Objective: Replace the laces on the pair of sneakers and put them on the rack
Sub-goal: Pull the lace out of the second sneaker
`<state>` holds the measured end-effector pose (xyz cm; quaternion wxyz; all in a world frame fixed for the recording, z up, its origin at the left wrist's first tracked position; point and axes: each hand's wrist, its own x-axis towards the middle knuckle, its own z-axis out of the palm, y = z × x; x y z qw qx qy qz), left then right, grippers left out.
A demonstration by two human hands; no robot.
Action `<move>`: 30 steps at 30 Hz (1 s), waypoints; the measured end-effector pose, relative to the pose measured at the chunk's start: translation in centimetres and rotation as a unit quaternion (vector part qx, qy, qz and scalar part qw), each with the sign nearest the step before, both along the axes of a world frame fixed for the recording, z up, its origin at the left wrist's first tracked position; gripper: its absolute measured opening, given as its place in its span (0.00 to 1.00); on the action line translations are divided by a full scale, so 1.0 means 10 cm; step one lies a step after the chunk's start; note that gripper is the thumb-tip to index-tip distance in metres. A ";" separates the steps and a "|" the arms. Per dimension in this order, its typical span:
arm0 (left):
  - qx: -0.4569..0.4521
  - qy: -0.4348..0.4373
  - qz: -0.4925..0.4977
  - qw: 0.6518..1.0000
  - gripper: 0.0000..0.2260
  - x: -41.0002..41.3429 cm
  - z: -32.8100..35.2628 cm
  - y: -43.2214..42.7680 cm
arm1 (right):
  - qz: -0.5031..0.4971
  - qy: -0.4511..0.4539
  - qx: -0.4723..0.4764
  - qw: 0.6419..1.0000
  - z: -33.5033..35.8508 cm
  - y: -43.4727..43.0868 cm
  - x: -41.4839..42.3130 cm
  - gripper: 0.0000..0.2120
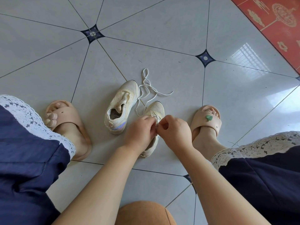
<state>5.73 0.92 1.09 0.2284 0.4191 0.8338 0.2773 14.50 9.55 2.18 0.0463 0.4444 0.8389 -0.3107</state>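
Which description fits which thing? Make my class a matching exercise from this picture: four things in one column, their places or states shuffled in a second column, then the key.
Things
1. left cream mesh sneaker
2. right cream mesh sneaker
3. green leaf-shaped charm
4. red patterned mat

Places or states
A. top right corner of the view
B. on a beige rubber slipper
C. untouched, with no lace in it
D. under the left hand and right hand, which pinch its white shoelace

Pairs: 1-C, 2-D, 3-B, 4-A
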 end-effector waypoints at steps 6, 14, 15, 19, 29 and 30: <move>0.038 -0.076 0.109 0.990 0.02 0.11 -0.10 -0.04 | -0.185 0.090 -0.188 0.961 -0.03 -0.10 -0.01 0.07; 0.027 -0.251 0.225 0.941 0.09 0.13 -0.10 -0.04 | -0.263 0.177 -0.362 0.876 -0.06 -0.07 0.03 0.10; 0.020 -0.223 0.205 0.953 0.07 0.11 -0.09 -0.04 | -0.231 0.160 -0.329 0.902 -0.05 -0.04 0.04 0.10; 0.019 -0.105 0.114 0.988 0.04 0.04 -0.01 -0.01 | -0.137 0.078 -0.164 0.974 -0.01 -0.01 0.02 0.06; -0.014 -0.064 0.081 0.995 0.05 0.03 0.00 -0.02 | 0.016 0.030 -0.001 0.999 -0.01 -0.07 0.02 0.04; -0.003 -0.088 0.111 0.990 0.05 0.05 -0.01 -0.03 | -0.011 0.044 -0.026 0.999 -0.02 -0.09 0.02 0.04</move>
